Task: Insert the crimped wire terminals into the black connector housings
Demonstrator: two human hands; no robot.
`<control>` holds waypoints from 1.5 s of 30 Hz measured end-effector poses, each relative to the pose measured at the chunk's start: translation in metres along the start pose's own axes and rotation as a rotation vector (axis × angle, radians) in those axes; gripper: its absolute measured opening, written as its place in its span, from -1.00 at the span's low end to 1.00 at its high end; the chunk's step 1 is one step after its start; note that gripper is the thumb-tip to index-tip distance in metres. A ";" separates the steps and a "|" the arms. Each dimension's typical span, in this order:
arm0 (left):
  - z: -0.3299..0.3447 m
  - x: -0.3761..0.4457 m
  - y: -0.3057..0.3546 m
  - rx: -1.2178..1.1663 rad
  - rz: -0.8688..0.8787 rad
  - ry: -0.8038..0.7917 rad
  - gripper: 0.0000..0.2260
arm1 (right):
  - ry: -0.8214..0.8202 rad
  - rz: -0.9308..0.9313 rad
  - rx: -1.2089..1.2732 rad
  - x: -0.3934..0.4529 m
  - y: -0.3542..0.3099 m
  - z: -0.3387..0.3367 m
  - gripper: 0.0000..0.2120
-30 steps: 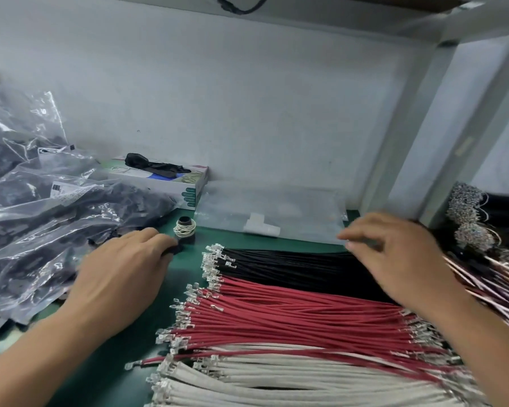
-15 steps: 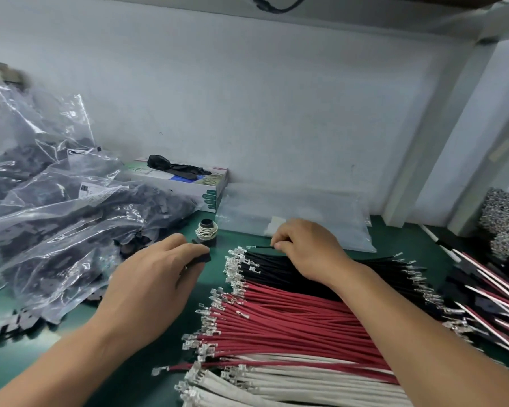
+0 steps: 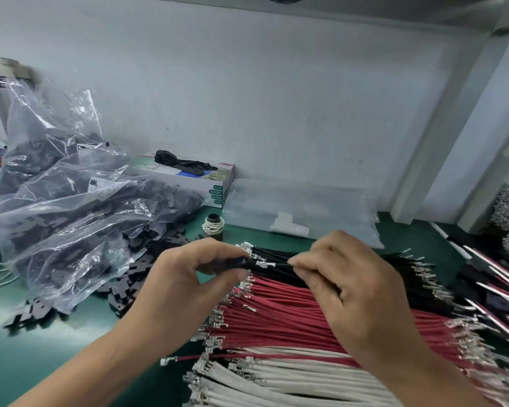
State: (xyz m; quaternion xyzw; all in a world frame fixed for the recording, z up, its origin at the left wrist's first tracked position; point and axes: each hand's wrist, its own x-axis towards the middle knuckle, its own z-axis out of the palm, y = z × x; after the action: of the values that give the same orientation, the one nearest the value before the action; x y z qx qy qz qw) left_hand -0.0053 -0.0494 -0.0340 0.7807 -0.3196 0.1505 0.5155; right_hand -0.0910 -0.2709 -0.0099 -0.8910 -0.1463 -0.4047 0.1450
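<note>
My left hand [image 3: 188,277] pinches a small black connector housing [image 3: 238,263] between thumb and fingers, above the wire stacks. My right hand [image 3: 344,289] pinches a black wire [image 3: 276,264] just behind its silver crimped terminal [image 3: 261,263]. The terminal tip points left and sits right at the housing; whether it is inside I cannot tell. Under both hands lie rows of black wires [image 3: 279,274], red wires [image 3: 291,318] and white wires [image 3: 276,386], all with crimped terminals at their left ends.
Clear plastic bags [image 3: 71,218] full of black housings fill the left, with loose housings [image 3: 130,289] spilled on the green mat [image 3: 41,356]. A glove box [image 3: 194,177], a small spool [image 3: 213,226] and a flat clear bag [image 3: 306,212] stand at the back. More wired assemblies [image 3: 500,277] lie at right.
My right hand has lifted one black wire off the stack and brought its terminal to the left. My left hand has risen off the mat with the housing to meet it.
</note>
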 end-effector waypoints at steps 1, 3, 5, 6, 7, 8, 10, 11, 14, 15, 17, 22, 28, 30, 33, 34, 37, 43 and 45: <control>0.001 -0.001 0.002 -0.019 0.003 -0.018 -0.76 | 0.023 0.014 0.020 -0.007 -0.002 0.002 -0.91; 0.003 -0.002 0.004 -0.051 0.009 -0.054 -0.79 | 0.045 0.038 0.052 -0.014 -0.003 0.003 -0.88; 0.005 -0.004 0.006 -0.084 0.003 -0.084 -0.82 | 0.040 0.047 0.070 -0.017 -0.005 0.002 -0.86; 0.005 -0.005 0.007 -0.100 -0.004 -0.093 -0.83 | 0.032 0.042 0.068 -0.018 -0.006 0.001 -0.84; 0.005 -0.005 0.008 -0.112 -0.009 -0.100 -0.83 | 0.023 0.037 0.059 -0.018 -0.007 0.002 -0.83; 0.006 -0.006 0.008 -0.123 -0.010 -0.106 -0.83 | 0.017 0.035 0.047 -0.018 -0.007 0.002 -0.82; 0.006 -0.006 0.009 -0.145 -0.002 -0.115 -0.84 | 0.014 0.038 0.018 -0.018 -0.006 0.002 -0.83; 0.006 -0.006 0.010 -0.155 0.001 -0.118 -0.84 | 0.015 0.041 0.007 -0.018 -0.005 0.001 -0.83; 0.007 -0.006 0.012 -0.164 -0.001 -0.137 -0.83 | 0.009 0.010 -0.017 -0.017 -0.005 0.001 -0.82; 0.006 -0.006 0.013 -0.156 0.001 -0.143 -0.83 | -0.002 -0.008 -0.017 -0.017 -0.005 0.001 -0.83; 0.006 -0.006 0.014 -0.135 0.009 -0.141 -0.83 | -0.029 -0.012 0.012 -0.017 -0.005 0.001 -0.83; 0.004 -0.005 0.017 -0.124 0.003 -0.158 -0.83 | -0.086 0.115 0.140 -0.017 -0.008 0.003 -0.82; 0.002 -0.007 0.020 -0.025 0.007 -0.208 -0.85 | -0.074 -0.019 -0.042 -0.015 -0.012 0.004 -0.87; 0.003 -0.007 0.021 0.002 0.011 -0.210 -0.86 | -0.068 -0.039 -0.052 -0.015 -0.012 0.005 -0.87; 0.004 -0.008 0.022 -0.084 -0.004 -0.230 -0.85 | -0.091 -0.003 0.032 -0.017 -0.015 0.012 -0.86; 0.004 -0.008 0.021 -0.122 -0.018 -0.229 -0.84 | -0.094 0.030 0.084 -0.018 -0.016 0.013 -0.86; 0.006 -0.007 0.019 -0.179 -0.056 -0.188 -0.83 | -0.074 0.140 0.200 -0.018 -0.013 0.013 -0.85; 0.004 -0.007 0.017 -0.119 -0.038 -0.176 -0.85 | -0.048 0.096 0.107 -0.015 -0.018 0.018 -0.85; 0.004 -0.008 0.017 -0.106 -0.031 -0.177 -0.85 | -0.048 0.074 0.102 -0.015 -0.019 0.019 -0.86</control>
State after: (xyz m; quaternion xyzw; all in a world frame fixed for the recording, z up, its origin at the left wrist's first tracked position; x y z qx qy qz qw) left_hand -0.0228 -0.0551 -0.0278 0.7675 -0.3594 0.0556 0.5279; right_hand -0.0944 -0.2485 -0.0310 -0.8967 -0.1371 -0.3695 0.2013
